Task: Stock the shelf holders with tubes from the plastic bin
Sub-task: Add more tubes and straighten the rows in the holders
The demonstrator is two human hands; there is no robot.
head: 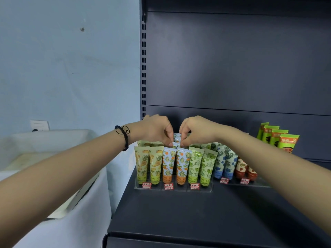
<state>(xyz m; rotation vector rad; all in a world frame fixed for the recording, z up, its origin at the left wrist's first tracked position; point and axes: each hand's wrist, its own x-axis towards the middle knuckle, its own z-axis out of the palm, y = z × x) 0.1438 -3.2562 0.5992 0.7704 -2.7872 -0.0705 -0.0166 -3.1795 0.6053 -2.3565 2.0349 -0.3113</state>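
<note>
Head view. Both forearms reach out over the dark blue metal shelf [179,221]. The left hand [157,129], with a black cord bracelet [123,136] at the wrist, and the right hand [195,130] meet knuckle to knuckle, far side of the clear acrylic holder [172,188].

Fingers of both hands are curled down, tips pinching the crimped tops of the white plastic orange-print tubes [177,138] in the rows behind the front one. We cannot tell whether they share one tube or hold one each.

Front row, left to right:
- yellow pineapple-print tubes [142,163]
- more orange-print ones
- green leaf-print tubes [195,163]
- blue flower-print tubes [222,161]
- red strawberry-print tubes [241,167], partly behind the right forearm

All stand cap down, with small red price labels [146,184] on the holder's near face.

Green and orange cartons [279,138] stand far right. The white plastic bin [53,140] sits left of the shelf; we cannot make out its contents.
</note>
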